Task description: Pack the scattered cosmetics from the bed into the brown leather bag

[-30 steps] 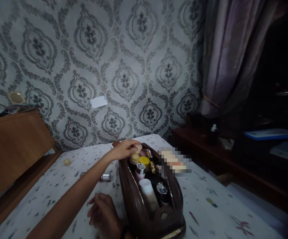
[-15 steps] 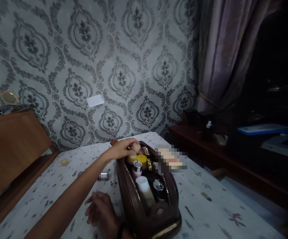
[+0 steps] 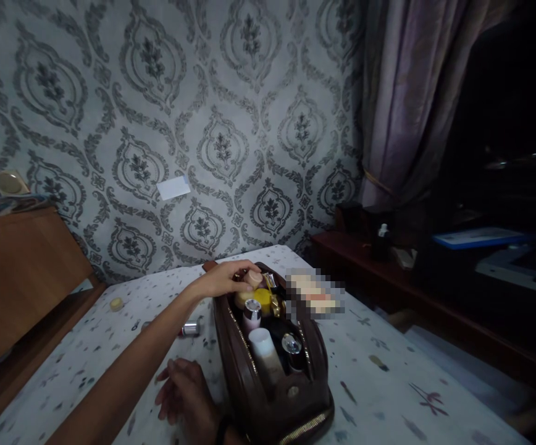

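A brown zip-up cosmetic bag [image 3: 272, 408] stands wide open on the patterned sheet, full of cosmetics. My left hand [image 3: 224, 279] reaches into its far end, thumb and fingers closed around a small beige round-topped container [image 3: 253, 279]. Beside those fingers are a yellow-lidded jar [image 3: 262, 301] and something gold and shiny [image 3: 277, 306]. Nearer in the bag stand a silver-capped bottle [image 3: 252, 314], a white-capped tube [image 3: 263, 346] and a dark bottle with a clear cap [image 3: 292, 350]. Left of the bag, my right hand [image 3: 185, 389] hovers or rests, holding nothing, fingers loosely apart.
Partly behind my left forearm lies a silver-ended tube [image 3: 190, 327]. A small yellowish round item [image 3: 116, 304] is farther left on the sheet. A blurred-out flat item [image 3: 314, 293] lies right of the bag. A wooden headboard [image 3: 22, 266] borders the left; a dark red ledge [image 3: 365, 266] the right.
The whole view has shifted slightly. My left hand stays at the beige container in the bag, and my right hand keeps its place beside the bag.
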Available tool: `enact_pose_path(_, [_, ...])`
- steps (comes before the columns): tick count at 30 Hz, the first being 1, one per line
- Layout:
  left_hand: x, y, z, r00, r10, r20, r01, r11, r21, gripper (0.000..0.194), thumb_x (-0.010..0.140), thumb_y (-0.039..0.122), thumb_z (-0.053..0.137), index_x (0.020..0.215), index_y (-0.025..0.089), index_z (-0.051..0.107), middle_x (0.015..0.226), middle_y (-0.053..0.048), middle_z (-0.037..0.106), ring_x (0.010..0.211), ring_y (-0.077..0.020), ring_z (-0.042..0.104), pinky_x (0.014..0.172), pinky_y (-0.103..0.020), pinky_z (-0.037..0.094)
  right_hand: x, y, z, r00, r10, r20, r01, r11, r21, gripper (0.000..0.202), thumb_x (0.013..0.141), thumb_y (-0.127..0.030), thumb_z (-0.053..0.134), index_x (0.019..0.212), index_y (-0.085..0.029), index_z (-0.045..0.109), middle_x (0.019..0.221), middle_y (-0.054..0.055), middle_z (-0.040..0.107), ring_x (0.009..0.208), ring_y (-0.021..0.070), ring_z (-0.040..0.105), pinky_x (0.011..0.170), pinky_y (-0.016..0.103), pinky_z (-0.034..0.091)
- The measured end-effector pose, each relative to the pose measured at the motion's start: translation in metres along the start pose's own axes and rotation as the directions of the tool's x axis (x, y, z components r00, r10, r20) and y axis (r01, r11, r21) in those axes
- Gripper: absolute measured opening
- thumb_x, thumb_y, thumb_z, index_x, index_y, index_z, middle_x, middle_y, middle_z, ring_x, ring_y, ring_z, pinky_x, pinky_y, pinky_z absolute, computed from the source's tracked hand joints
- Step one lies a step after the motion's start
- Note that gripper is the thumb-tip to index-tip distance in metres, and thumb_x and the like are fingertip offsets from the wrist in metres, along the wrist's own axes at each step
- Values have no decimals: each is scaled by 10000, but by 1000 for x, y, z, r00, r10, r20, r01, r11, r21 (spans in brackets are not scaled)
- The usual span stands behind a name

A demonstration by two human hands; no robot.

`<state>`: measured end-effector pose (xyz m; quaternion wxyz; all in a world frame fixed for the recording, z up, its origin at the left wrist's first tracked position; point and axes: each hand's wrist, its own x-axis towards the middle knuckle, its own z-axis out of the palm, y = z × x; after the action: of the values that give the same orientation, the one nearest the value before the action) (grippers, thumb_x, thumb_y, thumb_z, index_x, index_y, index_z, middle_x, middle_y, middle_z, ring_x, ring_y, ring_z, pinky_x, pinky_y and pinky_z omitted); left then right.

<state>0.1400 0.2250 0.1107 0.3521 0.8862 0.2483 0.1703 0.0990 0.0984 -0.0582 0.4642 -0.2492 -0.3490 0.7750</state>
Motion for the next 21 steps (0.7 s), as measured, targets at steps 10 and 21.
enact_pose_path(10, [0, 1, -2, 1000, 13, 17, -13, 998, 54, 388, 826, 257, 659, 1206, 190, 624, 1153, -55, 679, 1057, -212, 607, 944, -337, 470, 1, 1, 0, 1000, 2, -3, -2, 1000, -17, 832, 504, -919, 617, 808, -144, 576, 537, 3, 600, 354, 89, 489, 347, 207, 251])
enact_pose_path(21, [-39, -10, -11, 848, 47, -528, 25, 991, 129, 311, 920, 415, 526, 1057, 169, 659, 1057, -71, 712, 1000, -205, 651, 897, -314, 505, -7, -5, 1, 1000, -18, -22, 18, 1000, -13, 763, 557, -871, 644, 792, -147, 593, 533, -5, 607, 369, 75, 483, 376, 200, 256])
